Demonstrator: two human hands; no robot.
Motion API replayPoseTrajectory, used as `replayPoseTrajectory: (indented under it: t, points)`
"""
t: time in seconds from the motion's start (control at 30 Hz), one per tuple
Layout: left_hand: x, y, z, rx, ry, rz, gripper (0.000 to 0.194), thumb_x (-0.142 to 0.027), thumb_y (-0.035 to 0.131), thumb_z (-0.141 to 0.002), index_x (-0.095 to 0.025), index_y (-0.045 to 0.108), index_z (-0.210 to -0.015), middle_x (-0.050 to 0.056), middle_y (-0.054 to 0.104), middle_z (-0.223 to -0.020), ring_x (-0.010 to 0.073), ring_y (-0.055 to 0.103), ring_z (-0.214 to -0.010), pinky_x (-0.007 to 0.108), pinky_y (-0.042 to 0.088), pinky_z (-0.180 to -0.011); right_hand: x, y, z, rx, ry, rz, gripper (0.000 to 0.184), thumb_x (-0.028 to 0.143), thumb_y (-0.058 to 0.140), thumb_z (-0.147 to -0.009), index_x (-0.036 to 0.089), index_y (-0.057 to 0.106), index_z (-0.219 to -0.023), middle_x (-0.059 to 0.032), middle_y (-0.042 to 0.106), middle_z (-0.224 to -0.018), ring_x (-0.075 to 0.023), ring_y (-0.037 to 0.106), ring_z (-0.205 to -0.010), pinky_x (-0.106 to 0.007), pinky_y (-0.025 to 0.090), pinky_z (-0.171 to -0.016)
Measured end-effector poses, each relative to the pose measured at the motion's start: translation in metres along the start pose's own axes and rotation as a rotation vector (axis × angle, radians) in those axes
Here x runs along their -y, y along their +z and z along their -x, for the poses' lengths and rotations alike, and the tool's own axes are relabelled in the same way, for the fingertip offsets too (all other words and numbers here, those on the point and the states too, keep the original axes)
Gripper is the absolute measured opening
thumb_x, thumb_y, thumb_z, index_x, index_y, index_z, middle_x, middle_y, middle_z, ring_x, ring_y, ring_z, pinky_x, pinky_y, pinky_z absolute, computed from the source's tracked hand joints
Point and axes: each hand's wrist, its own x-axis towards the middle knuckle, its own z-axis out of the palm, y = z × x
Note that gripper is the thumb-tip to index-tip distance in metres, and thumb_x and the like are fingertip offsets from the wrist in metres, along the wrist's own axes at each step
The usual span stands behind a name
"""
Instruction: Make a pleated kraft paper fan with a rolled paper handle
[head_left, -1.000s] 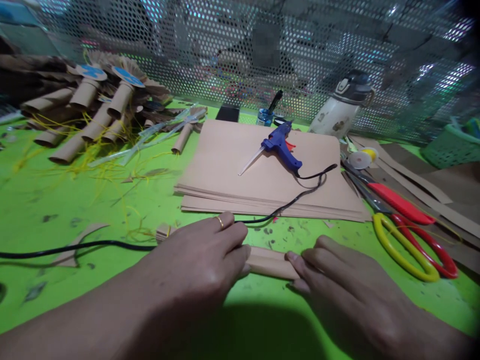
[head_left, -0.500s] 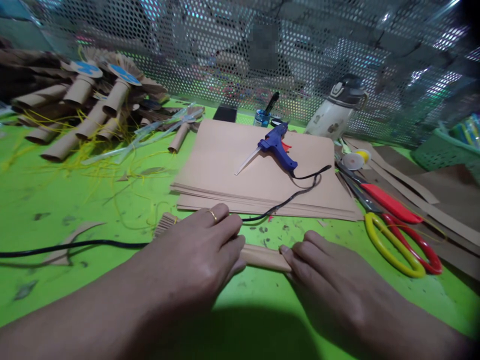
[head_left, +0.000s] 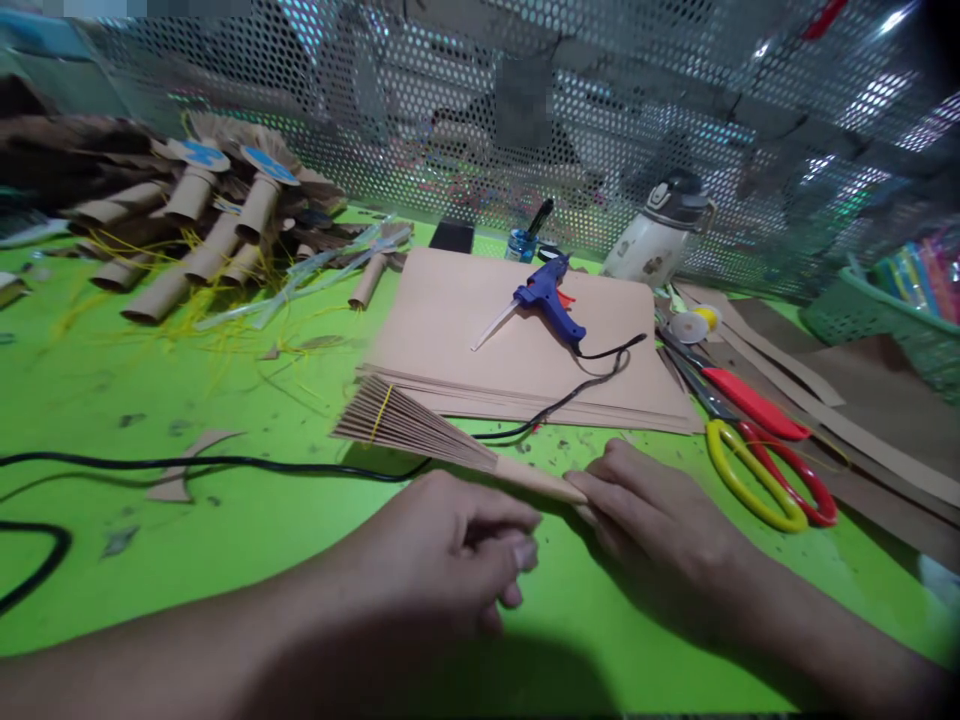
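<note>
A brown pleated paper fan with a yellow string across its folds slants over the green table. My right hand pinches its narrow, smooth end between thumb and fingers. The pleats spread out toward the left. Just below the fan is my left hand, its fingers loosely curled and apart, with nothing between them. Beyond the fan lies a stack of brown paper sheets, and a blue glue gun rests on top of it.
Large scissors with red and yellow handles lie at the right, near a thread spool and a green basket. A black cord crosses the table. Paper rolls, a white bottle and a perforated metal screen stand behind.
My left hand has let go of the fan and come down toward me, uncovering the pleats. The fan has tilted up at its wide end, still held by my right hand.
</note>
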Motion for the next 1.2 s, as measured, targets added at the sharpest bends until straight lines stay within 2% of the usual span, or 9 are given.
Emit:
replayPoseTrajectory:
  t: [0.07,0.13,0.33,0.47,0.53,0.63,0.73,1.03,1.2]
  points:
    - [-0.004,-0.003,-0.004,0.039,-0.199,0.29,0.03,-0.038,0.051,-0.089,-0.013,0.067,-0.093,0.007,0.071,-0.076,0.0151,0.066,-0.061,0.025,0.051,-0.057,0.002,-0.001,0.001,-0.04,0.007,-0.052,0.01,0.006,0.052,-0.09,0.013,0.058,-0.095,-0.0068,0.054,-0.081,-0.0165,0.043,-0.071,-0.032,0.033,-0.059]
    - [-0.007,-0.005,-0.006,0.013,-0.267,0.464,0.033,-0.039,0.054,-0.088,-0.01,0.067,-0.096,0.011,0.073,-0.085,0.017,0.069,-0.067,0.03,0.054,-0.067,0.005,-0.002,0.003,-0.081,-0.005,-0.058,0.015,0.003,0.054,-0.087,0.012,0.058,-0.099,-0.0077,0.054,-0.082,-0.0168,0.043,-0.071,-0.032,0.033,-0.059]
    - [-0.015,-0.009,-0.002,-0.163,-0.107,0.605,0.029,-0.038,0.064,-0.084,-0.013,0.073,-0.095,0.01,0.075,-0.087,0.0207,0.069,-0.077,0.035,0.055,-0.076,0.016,-0.006,0.0,-0.129,-0.037,-0.009,0.02,0.004,0.056,-0.086,0.011,0.059,-0.104,-0.0097,0.056,-0.083,-0.0184,0.046,-0.072,-0.034,0.035,-0.06]
    - [-0.03,-0.013,0.004,-0.237,-0.065,0.647,0.026,-0.036,0.063,-0.085,-0.015,0.075,-0.094,0.009,0.075,-0.089,0.0216,0.068,-0.084,0.031,0.054,-0.077,0.025,-0.016,-0.014,-0.214,-0.138,0.144,0.032,0.004,0.054,-0.086,0.002,0.055,-0.118,-0.0141,0.059,-0.086,-0.0212,0.046,-0.074,-0.035,0.036,-0.06]
    - [-0.037,-0.015,0.007,-0.265,-0.038,0.702,0.025,-0.035,0.063,-0.086,-0.015,0.075,-0.094,0.009,0.074,-0.094,0.0205,0.067,-0.086,0.028,0.053,-0.077,0.029,-0.019,-0.022,-0.247,-0.176,0.24,0.032,0.005,0.05,-0.089,-0.002,0.053,-0.12,-0.0149,0.059,-0.084,-0.0219,0.045,-0.073,-0.036,0.037,-0.059]
    - [-0.041,-0.018,0.009,-0.309,0.011,0.786,0.022,-0.033,0.064,-0.085,-0.015,0.075,-0.092,0.008,0.074,-0.097,0.0183,0.066,-0.088,0.024,0.052,-0.078,0.036,-0.02,-0.035,-0.25,-0.152,0.312,0.028,0.006,0.043,-0.093,-0.001,0.056,-0.116,-0.0125,0.058,-0.079,-0.0208,0.043,-0.07,-0.035,0.036,-0.056]
    - [-0.038,-0.023,0.005,-0.366,0.037,0.805,0.02,-0.031,0.067,-0.083,-0.015,0.075,-0.091,0.008,0.074,-0.097,0.0185,0.066,-0.089,0.024,0.052,-0.08,0.042,-0.017,-0.044,-0.256,-0.122,0.339,0.026,0.004,0.045,-0.092,-0.003,0.058,-0.113,-0.012,0.056,-0.077,-0.0212,0.041,-0.071,-0.035,0.034,-0.056]
    - [-0.029,-0.037,-0.005,-0.379,0.08,0.825,0.019,-0.028,0.067,-0.083,-0.019,0.075,-0.098,0.007,0.072,-0.106,0.018,0.066,-0.09,0.028,0.053,-0.082,0.043,-0.014,-0.057,-0.238,-0.094,0.292,0.027,0.001,0.05,-0.088,-0.005,0.059,-0.113,-0.0125,0.054,-0.08,-0.0213,0.041,-0.074,-0.035,0.035,-0.058]
    - [-0.025,-0.038,-0.004,-0.386,0.065,0.868,0.017,-0.027,0.067,-0.083,-0.018,0.076,-0.094,0.006,0.074,-0.098,0.0168,0.067,-0.084,0.027,0.053,-0.082,0.047,-0.011,-0.06,-0.222,-0.029,0.188,0.025,0.009,0.052,-0.091,0.0,0.061,-0.112,-0.012,0.056,-0.083,-0.0214,0.042,-0.074,-0.036,0.036,-0.06]
